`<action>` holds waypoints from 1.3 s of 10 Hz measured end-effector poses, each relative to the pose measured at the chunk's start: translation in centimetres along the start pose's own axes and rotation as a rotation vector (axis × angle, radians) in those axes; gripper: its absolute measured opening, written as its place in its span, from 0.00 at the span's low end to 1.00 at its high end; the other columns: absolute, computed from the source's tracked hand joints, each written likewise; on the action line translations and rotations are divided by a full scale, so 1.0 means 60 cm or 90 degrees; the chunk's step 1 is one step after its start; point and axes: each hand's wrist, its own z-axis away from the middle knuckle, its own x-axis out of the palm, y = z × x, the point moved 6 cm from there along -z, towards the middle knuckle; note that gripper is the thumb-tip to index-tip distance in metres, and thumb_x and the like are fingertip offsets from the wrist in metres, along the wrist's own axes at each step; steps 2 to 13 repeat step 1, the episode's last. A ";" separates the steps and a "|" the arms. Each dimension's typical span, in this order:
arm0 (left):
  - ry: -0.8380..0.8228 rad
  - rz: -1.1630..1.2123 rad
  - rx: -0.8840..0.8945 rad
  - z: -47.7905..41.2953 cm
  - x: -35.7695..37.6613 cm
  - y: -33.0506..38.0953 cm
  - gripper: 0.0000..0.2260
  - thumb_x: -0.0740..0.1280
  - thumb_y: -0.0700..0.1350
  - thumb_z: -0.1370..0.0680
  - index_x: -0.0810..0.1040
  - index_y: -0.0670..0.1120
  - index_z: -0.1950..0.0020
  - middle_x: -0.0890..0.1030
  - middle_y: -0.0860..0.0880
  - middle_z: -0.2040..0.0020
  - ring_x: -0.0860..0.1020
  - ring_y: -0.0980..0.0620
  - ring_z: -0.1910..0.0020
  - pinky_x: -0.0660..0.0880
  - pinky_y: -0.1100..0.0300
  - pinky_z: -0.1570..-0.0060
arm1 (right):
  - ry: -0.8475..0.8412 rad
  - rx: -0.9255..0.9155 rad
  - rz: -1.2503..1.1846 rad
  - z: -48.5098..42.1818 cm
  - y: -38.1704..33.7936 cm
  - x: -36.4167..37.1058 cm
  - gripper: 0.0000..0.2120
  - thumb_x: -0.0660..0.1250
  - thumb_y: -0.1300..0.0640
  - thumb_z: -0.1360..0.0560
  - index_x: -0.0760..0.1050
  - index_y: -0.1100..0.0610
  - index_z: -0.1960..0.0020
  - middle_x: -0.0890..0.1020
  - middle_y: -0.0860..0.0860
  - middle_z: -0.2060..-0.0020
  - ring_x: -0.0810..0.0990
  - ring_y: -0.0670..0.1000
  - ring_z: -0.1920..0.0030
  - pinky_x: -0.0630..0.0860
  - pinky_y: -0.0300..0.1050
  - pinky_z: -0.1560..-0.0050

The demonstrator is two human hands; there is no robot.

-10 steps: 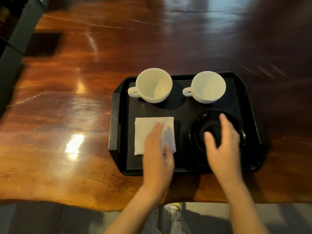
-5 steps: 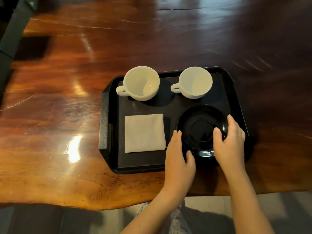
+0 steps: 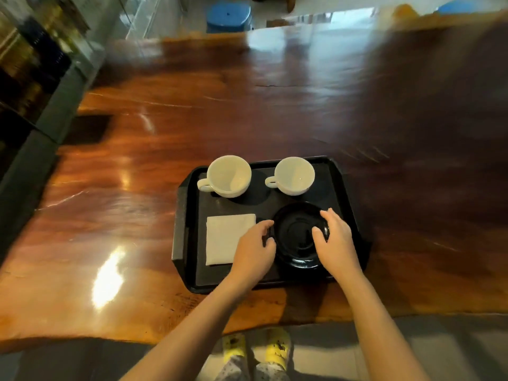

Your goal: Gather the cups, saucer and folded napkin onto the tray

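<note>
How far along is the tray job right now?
Nearly done. Both white cups and the napkin sit on the tray. In hand: the left hand and right hand flank the black saucer, which lies on the tray too. Left: only letting go, it seems.

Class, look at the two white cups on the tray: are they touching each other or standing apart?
Apart. The head view shows the left cup and the right cup with bare black tray floor between them.
</note>
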 end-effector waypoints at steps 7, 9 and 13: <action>-0.073 -0.059 -0.011 -0.009 -0.039 0.050 0.17 0.59 0.40 0.22 0.73 0.44 0.33 0.77 0.45 0.35 0.74 0.48 0.35 0.69 0.59 0.38 | -0.141 0.004 0.053 -0.002 -0.055 -0.009 0.19 0.59 0.55 0.21 0.70 0.58 0.32 0.72 0.53 0.32 0.68 0.54 0.30 0.66 0.47 0.33; -0.073 -0.059 -0.011 -0.009 -0.039 0.050 0.17 0.59 0.40 0.22 0.73 0.44 0.33 0.77 0.45 0.35 0.74 0.48 0.35 0.69 0.59 0.38 | -0.141 0.004 0.053 -0.002 -0.055 -0.009 0.19 0.59 0.55 0.21 0.70 0.58 0.32 0.72 0.53 0.32 0.68 0.54 0.30 0.66 0.47 0.33; -0.073 -0.059 -0.011 -0.009 -0.039 0.050 0.17 0.59 0.40 0.22 0.73 0.44 0.33 0.77 0.45 0.35 0.74 0.48 0.35 0.69 0.59 0.38 | -0.141 0.004 0.053 -0.002 -0.055 -0.009 0.19 0.59 0.55 0.21 0.70 0.58 0.32 0.72 0.53 0.32 0.68 0.54 0.30 0.66 0.47 0.33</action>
